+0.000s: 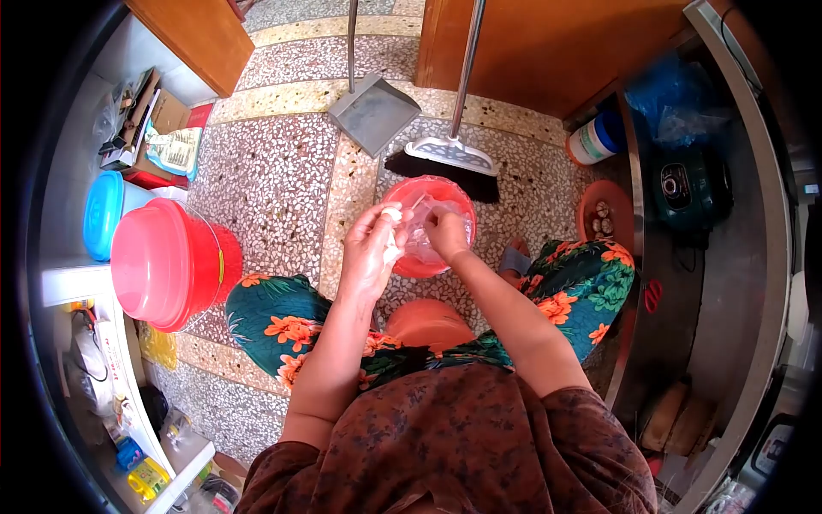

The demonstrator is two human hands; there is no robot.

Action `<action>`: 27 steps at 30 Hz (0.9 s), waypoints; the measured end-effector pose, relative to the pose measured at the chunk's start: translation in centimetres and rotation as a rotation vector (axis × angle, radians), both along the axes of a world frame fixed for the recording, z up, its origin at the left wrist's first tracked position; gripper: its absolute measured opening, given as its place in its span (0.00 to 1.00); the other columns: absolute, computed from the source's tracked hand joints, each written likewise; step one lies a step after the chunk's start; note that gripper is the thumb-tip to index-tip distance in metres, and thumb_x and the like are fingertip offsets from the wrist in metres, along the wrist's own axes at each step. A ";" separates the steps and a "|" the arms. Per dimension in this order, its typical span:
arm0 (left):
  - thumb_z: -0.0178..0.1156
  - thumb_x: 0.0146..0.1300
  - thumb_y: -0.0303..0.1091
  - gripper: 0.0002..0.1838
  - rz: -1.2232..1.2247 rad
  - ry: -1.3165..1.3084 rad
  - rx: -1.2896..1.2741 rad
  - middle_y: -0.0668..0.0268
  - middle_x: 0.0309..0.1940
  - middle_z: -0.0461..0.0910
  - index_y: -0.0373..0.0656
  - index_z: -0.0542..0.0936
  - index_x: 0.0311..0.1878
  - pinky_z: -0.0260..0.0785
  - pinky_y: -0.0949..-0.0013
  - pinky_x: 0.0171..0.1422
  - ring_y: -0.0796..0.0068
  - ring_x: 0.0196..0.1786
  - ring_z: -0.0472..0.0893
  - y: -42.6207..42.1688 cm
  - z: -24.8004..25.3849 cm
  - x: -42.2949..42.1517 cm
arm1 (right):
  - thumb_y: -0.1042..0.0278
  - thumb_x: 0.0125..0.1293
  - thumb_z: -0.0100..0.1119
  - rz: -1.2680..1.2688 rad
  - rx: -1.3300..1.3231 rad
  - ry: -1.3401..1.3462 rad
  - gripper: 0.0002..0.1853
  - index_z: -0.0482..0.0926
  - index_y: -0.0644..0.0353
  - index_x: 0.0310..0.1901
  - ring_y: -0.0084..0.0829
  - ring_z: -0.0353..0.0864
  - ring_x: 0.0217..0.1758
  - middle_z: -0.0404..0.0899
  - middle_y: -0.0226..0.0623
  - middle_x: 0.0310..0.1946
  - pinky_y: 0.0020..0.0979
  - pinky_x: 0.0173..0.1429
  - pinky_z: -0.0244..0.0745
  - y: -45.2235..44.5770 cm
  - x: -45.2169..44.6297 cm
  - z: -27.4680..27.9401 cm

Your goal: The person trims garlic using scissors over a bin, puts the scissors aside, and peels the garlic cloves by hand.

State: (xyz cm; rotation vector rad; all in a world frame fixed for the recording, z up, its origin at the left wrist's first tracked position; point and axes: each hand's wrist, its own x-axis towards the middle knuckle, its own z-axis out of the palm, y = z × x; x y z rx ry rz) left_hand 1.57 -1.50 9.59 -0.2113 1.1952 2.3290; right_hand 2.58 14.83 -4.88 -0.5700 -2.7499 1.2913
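Observation:
My left hand point(370, 244) is closed around a white lumpy piece that looks like garlic point(392, 216), held at the left rim of a red bucket point(467, 199). A crumpled clear plastic bag point(417, 240) lines this bucket. Over the bucket's right half, my right hand point(447, 233) is closed with fingers bent inward; what they pinch, if anything, is hidden. The two hands are a short gap apart. To the right, a reddish bowl point(591, 199) on the floor has several pale round bulbs point(603, 221) in it.
Just beyond the bucket stand a broom point(449, 154) and a grey dustpan point(374, 111). A lidded red bucket point(163, 265) and a blue-lidded tub point(104, 214) are at left. Shelving at right holds a dark green appliance point(693, 190) and red scissors point(653, 295). A red stool point(428, 324) shows below me.

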 end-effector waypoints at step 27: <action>0.60 0.51 0.17 0.16 -0.069 1.204 -0.842 0.57 0.37 0.80 0.35 0.79 0.46 0.74 0.66 0.40 0.62 0.37 0.81 1.3 1.0 1.2 | 0.77 0.63 0.58 0.124 -0.260 0.304 0.03 0.74 0.66 0.34 0.18 0.75 0.30 0.76 0.32 0.25 0.24 0.35 0.72 -0.6 5.0 16.6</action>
